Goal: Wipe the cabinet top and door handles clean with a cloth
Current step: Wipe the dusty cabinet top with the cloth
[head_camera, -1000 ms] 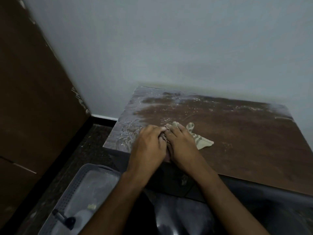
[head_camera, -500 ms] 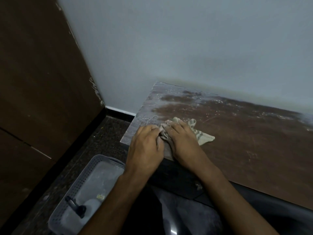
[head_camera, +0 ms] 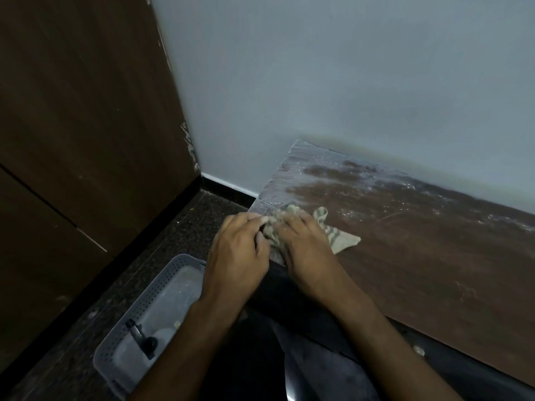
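Striped cloth, soft, limp and light, sits bunched at the cabinet top near-left corner. Left hand and right hand both curl fingers into it, probably gathering it. Best gripped as a wad; loose corners would drag.

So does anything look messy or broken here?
Yes. The cabinet top has whitish dusty streaks at its far-left corner, beyond the cloth. The brown panel on the left has chipped, pale patches along its edge by the wall.
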Motion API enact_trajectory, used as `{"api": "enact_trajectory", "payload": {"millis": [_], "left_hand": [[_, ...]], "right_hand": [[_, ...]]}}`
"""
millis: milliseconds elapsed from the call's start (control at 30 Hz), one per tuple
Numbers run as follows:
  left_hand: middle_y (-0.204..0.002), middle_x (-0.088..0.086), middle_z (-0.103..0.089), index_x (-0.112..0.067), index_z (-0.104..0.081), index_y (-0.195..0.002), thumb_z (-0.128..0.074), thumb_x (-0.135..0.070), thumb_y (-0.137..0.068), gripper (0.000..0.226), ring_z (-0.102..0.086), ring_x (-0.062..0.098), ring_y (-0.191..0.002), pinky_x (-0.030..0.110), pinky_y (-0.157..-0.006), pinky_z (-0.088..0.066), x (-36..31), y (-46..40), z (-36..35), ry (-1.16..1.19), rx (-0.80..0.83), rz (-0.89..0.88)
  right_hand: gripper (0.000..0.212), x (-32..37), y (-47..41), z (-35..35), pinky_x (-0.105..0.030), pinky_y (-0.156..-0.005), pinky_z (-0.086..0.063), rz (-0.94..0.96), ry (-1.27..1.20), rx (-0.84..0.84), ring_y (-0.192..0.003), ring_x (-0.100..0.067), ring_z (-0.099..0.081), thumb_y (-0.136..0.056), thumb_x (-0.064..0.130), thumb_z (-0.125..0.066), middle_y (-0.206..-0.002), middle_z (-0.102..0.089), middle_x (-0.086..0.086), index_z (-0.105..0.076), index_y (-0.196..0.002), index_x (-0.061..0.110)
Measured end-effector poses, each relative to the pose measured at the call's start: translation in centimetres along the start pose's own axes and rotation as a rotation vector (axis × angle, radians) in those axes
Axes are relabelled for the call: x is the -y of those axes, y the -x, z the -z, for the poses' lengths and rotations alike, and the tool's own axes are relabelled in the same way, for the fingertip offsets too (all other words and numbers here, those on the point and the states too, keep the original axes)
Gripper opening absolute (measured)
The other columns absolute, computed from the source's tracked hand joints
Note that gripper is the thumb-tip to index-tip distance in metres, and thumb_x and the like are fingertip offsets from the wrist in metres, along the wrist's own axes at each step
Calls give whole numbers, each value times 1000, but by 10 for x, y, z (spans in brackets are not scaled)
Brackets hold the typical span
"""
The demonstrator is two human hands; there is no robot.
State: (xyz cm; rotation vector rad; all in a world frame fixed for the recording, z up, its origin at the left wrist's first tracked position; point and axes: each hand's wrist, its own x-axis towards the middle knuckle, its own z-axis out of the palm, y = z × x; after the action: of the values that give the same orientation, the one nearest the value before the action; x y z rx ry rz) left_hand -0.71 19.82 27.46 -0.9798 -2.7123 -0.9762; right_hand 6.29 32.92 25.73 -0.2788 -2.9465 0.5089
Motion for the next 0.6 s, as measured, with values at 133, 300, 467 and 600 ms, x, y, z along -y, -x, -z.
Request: {"api": "enact_trajectory", "payload": {"millis": [133, 300, 467, 600], "left_hand": [[-114, 1, -68, -10, -71, -114, -52, -11, -87, 34, -56, 18, -108, 32, -97, -48, 11, 3, 6, 14, -50, 27], [-116, 2, -67, -9, -70, -115, -56, -7, -86, 33, -56, 18, -110, 27, -99, -43, 19, 1, 8, 5, -73, 57], [-115, 1, -68, -9, -71, -113, -56, -3, -85, 32, -57, 17, -110, 20, -99, -39, 24, 0, 15, 25, -108, 77], [-115, 1, -68, -8, -71, -113, -57, -2, -85, 32, -58, 18, -109, 22, -98, -41, 29, 1, 19, 23, -108, 83]], "right_hand": [[49, 7, 24, -6, -56, -110, -42, 104, -35, -24, -141, -35, -41, -96, 23, -37, -149, -51, -5, -52, -142, 18], [51, 20, -23, -16, -56, -111, -38, 33, -17, -36, -143, -34, -36, -93, 19, -39, -149, -49, -7, -51, -142, 14], [51, 25, 11, -13, -51, -116, -36, 163, -46, -11, -145, -31, -36, -98, 26, -31, -152, -48, -3, -50, -144, 18], [46, 16, -14, -15, -53, -113, -39, 135, -25, -30, -142, -32, -38, -98, 19, -44, -150, -50, -5, -51, -143, 18]]}}
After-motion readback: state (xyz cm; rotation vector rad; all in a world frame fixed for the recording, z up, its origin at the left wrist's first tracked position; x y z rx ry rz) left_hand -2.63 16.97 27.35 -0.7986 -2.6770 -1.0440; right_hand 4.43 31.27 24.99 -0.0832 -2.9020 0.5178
